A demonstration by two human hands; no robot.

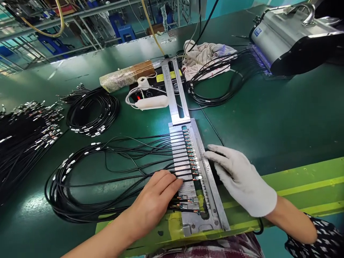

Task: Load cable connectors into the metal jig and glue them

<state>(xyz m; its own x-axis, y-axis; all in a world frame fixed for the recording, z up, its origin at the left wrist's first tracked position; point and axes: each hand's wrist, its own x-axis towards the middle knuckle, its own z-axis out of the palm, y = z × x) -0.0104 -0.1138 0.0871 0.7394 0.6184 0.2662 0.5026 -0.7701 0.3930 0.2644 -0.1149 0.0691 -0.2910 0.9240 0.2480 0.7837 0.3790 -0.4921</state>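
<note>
Here, a long metal fixture [211, 186] lies in the near middle of the worktop [268, 125], its slots holding a row of black cables [67, 213] whose silvery connectors and short orange wires sit side by side; at the near end a few more connector ends lie across the plate. The cables run left into a loose loop with white tags. The bare left hand [154, 199] lies over them, fingers bent together at the plate's left side; its thumb is hidden, so I cannot tell whether this grip is closed on a cable. The right hand [239, 179], in a white knit glove, has a loosely open grip with nothing in it, fingers stretched out and tips at the fixture's right rail. Beyond the fixture's far end, a flat slotted metal bar [167, 80] slants over a black box [133, 88] with a red-lit switch. Near that box are a smooth white oblong piece [152, 103], a brown roll [126, 76] in crinkled clear wrap and a rumpled, stained cloth [200, 57]. Farther left lie a round black coil [70, 114] and a bristling cable heap [24, 125]; far right stands a brushed-metal machine [282, 36] glowing purple underneath.
</note>
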